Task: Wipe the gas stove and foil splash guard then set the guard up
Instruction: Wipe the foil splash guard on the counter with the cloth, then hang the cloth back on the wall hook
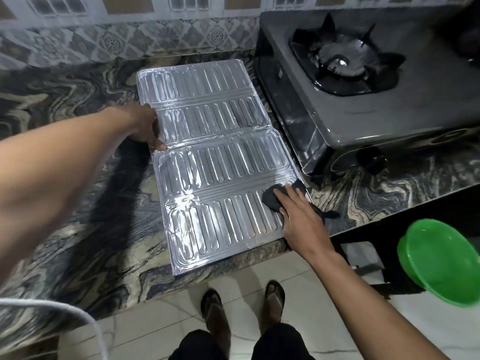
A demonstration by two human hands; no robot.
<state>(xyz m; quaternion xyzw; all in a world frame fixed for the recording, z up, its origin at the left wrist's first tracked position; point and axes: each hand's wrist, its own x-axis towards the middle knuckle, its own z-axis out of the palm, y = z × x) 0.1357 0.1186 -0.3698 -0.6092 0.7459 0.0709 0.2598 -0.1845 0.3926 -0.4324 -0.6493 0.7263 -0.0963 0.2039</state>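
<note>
Both hands on the guard. Left hand (145, 126) spread, fingertips pinning the left edge near the middle fold, holding nothing. Right hand (301, 214) flat, fingers pressed down on a dark grey wiping cloth (275, 197) at the near right corner of the panel; cloth is trapped under the palm rather than pinched.

Ribbed silver foil splash guard (213, 157) lies flat and unfolded on the swirled black-and-cream marble desk (78, 198), just beside the left side of the dark grey single-burner gas stove (363, 94). Its near corner reaches the desk front edge. Judged step: wiping the guard; standing it up not yet done.

Risks from here:
- Foil is thin; hard pressure across the ribs could dent or crease it, worst at the folds.
- Wiping toward the near edge could push the panel off the desk if the left hand lifts.
- Cloth tail hangs past the right edge of the guard and may snag on it.
- Sharp foil rim could nick fingers.

Further out: patterned tile wall behind, green plastic bowl (441, 261) lower right below the desk level, white cord (65, 310) lower left, person's sandalled feet on the pale tile floor (155, 320).
</note>
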